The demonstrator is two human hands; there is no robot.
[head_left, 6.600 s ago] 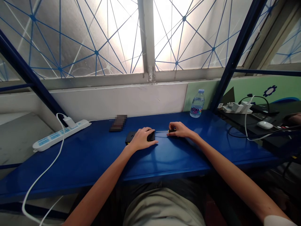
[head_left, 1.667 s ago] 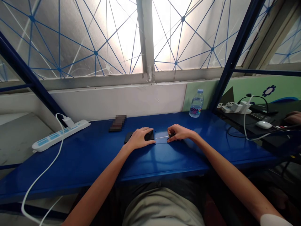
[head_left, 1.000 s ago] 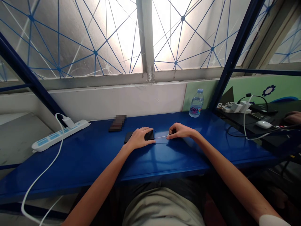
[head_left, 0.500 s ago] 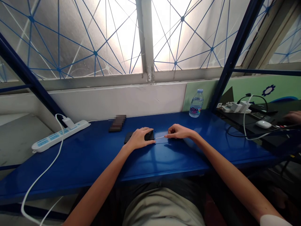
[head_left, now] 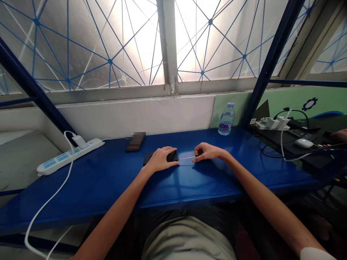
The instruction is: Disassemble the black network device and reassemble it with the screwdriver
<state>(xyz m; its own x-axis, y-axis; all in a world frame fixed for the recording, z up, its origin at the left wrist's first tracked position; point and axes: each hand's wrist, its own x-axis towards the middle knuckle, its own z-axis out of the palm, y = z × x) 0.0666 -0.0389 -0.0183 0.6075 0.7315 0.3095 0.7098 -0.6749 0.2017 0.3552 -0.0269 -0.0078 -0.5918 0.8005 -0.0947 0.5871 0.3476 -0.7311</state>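
Note:
My left hand (head_left: 161,159) grips a flat black phone-like device (head_left: 172,156) against the blue desk, thumb along its near edge and fingers across the far one. The palm hides its middle. From the device's right end a thin straight white strand (head_left: 186,158), a cord or rod, runs rightward. Its far end meets the curled fingertips of my right hand (head_left: 206,151), which pinch it just above the desk. How the strand joins the device is too small to make out.
A dark pixelated object (head_left: 136,142) lies behind my left hand. The white power strip (head_left: 70,156) with its cable is at the left. A water bottle (head_left: 226,119) stands at the back right. A cluttered black desk (head_left: 320,159), with part of another person's hand, adjoins on the right.
My right hand has shifted slightly right, its thumb lower, and more of the white strand shows between the hands. My left hand and the black device have stayed put.

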